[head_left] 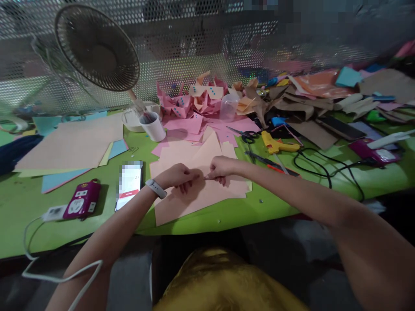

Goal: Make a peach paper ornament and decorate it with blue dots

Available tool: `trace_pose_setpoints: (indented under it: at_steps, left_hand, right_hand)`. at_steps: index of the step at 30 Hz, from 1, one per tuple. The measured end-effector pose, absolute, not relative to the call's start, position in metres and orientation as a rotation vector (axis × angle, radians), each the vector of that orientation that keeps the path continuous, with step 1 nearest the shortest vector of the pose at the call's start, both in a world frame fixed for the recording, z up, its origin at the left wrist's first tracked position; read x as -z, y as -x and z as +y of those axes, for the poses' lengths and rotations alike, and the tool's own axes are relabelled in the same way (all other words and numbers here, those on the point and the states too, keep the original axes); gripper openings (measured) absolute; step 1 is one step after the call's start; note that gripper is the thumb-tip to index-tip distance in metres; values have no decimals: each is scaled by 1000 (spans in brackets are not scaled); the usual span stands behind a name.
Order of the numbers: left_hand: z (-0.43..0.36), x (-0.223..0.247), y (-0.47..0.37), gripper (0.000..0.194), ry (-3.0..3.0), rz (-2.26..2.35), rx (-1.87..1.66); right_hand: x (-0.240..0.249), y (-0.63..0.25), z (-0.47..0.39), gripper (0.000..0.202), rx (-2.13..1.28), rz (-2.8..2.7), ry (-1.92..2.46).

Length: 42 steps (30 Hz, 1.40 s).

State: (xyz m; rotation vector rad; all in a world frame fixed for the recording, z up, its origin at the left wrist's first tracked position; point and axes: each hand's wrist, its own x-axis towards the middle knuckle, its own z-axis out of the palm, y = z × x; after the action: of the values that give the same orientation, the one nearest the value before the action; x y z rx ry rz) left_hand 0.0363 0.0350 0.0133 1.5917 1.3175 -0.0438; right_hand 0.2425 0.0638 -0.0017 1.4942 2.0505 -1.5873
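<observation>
My left hand (179, 176), with a pale watch band (156, 188) at its wrist, is over peach paper sheets (181, 203) on the green table. Its thumb and index finger are pinched together. My right hand (221, 169) faces it a few centimetres away, also pinched, with the index finger pointing toward the left fingertips. Whatever is between the fingers of either hand is too small to make out. Behind the hands, a folded peach piece (210, 144) rises from the sheets.
Left of the sheets lie a phone (130, 183) and a purple power socket (83, 199). A white cup (153, 126) and a fan (99, 49) stand behind. To the right are scissors (249, 136), a yellow glue gun (277, 143) and black cable (319, 170). Pink cut-paper pieces (181, 103) are heaped at the back.
</observation>
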Motion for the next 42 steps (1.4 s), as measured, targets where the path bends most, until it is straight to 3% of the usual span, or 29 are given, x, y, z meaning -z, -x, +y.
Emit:
trace_pose_setpoints:
  at_steps: [8,29,42]
  left_hand:
    - [41,-3,-42,48,-1520,1303,104]
    - [42,1,-43,55,-1522,1344,110]
    - [38,-4,31,57,-1450,1423,285]
  right_hand:
    - [-2,-238,69,46,1620,1953,-1491]
    - [1,-285,72,43,1637,1840,-1612]
    - [1,-287,69,43,1685,1865,-1599]
